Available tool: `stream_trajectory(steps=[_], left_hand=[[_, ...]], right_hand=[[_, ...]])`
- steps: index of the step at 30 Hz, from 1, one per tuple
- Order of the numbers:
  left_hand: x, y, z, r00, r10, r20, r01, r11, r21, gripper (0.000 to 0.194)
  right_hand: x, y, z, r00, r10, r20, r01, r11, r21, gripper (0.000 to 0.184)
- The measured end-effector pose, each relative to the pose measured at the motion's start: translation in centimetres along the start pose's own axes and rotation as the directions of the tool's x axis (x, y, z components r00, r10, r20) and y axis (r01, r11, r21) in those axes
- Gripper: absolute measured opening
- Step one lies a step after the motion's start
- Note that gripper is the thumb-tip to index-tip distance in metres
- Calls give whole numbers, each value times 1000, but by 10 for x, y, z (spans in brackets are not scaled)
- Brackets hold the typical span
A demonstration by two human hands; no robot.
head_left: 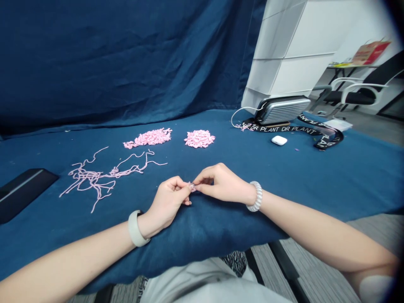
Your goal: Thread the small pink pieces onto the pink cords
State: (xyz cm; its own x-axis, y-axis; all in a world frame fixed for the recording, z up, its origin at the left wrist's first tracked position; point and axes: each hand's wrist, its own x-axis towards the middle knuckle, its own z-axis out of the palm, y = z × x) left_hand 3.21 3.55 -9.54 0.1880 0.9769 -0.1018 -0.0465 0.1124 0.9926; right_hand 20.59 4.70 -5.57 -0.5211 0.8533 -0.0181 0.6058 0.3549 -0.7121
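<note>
My left hand and my right hand meet fingertip to fingertip near the front edge of the blue cloth-covered table. Both pinch a small pink piece between them, too small to name for certain. A tangle of loose pink strings lies to the left. Two heaps of small pink pieces sit farther back: a longer heap and a rounder heap. I wear a pale band on my left wrist and a white coil band on my right wrist.
A dark flat box lies at the left edge. At the back right are a silver ribbed case, a black printed lanyard, a white earbud case and a white cabinet. An office chair stands beyond.
</note>
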Motion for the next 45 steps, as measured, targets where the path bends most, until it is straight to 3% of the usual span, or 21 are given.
stream_trajectory(steps=[18, 34, 39, 45], left_hand=[[-1, -2, -2, 999, -38, 36, 36, 998, 53, 25], [0, 1, 0, 997, -56, 52, 52, 996, 71, 24], [-1, 7, 1, 991, -126, 45, 123, 991, 61, 20], [-3, 24, -1, 953, -275, 128, 285, 956, -66, 15]], right_hand=[[3, 6, -8, 988, -69, 138, 77, 996, -51, 39], [3, 6, -7, 983, -148, 112, 163, 977, -140, 39], [4, 7, -5, 985, -134, 111, 157, 959, -237, 39], [3, 12, 4, 985, -161, 63, 173, 912, -372, 47]])
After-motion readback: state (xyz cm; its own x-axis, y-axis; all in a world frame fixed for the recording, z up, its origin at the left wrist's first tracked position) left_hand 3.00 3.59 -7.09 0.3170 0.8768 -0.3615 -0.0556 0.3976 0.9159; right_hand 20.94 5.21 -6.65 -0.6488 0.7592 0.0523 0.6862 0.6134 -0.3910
